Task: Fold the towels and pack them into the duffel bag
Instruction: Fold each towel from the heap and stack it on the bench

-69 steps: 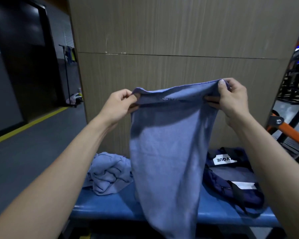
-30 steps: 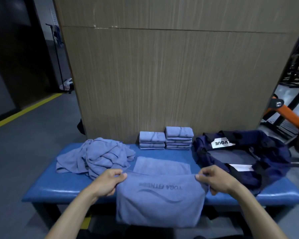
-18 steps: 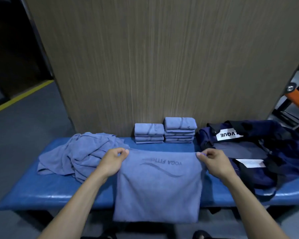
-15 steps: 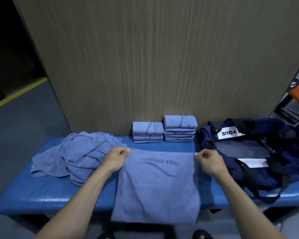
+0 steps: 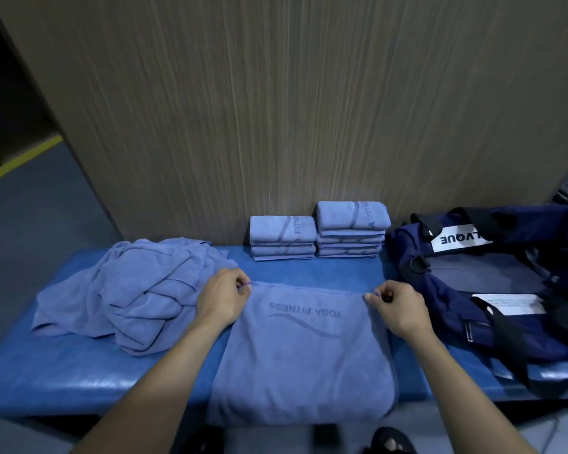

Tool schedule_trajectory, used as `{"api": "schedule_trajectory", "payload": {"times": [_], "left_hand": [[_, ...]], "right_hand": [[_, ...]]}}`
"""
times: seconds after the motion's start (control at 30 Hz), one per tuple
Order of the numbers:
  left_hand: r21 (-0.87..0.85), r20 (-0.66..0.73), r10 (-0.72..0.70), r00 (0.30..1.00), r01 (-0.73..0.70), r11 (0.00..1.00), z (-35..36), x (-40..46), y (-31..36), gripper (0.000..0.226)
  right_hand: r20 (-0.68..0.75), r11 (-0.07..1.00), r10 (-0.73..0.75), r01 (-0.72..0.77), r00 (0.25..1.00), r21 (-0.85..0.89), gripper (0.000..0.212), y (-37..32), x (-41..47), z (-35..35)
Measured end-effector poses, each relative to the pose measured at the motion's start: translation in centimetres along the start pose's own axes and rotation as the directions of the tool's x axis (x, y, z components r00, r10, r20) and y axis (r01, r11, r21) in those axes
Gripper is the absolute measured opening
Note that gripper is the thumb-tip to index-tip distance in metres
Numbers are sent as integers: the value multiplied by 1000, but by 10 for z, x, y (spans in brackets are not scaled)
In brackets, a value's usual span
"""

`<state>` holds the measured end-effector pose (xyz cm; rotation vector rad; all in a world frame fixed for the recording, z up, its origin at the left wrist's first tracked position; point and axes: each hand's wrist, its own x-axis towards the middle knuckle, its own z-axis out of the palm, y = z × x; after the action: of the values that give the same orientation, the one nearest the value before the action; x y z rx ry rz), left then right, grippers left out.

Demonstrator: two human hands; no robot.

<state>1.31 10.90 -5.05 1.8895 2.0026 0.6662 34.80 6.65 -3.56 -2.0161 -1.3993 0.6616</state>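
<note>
Both hands (image 5: 222, 298) (image 5: 397, 309) slid towel (image 5: 304, 355) forward; near edge overhangs bench (image 5: 63, 371).

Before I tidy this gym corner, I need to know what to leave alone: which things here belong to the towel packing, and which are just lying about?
Belong to the job:
spread towel, pinched by left hand and right hand
loose towel heap
folded stacks
duffel bag
bench

Just there:
wood panel
yellow floor line
</note>
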Motion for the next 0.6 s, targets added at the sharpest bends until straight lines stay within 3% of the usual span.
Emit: {"api": "schedule_trajectory", "payload": {"times": [0.2, 0.43, 0.6], "left_hand": [[89, 64, 212, 975, -217, 972, 2, 8, -5, 8], [156, 281, 215, 935, -266, 951, -1, 18, 9, 23], [198, 328, 217, 919, -291, 936, -5, 19, 13, 22]], "right_hand": [[120, 997, 36, -44, 992, 64, 22, -2, 5, -2], [243, 928, 55, -139, 969, 346, 18, -1, 6, -3], [254, 915, 58, -153, 965, 372, 17, -1, 7, 0]]}}
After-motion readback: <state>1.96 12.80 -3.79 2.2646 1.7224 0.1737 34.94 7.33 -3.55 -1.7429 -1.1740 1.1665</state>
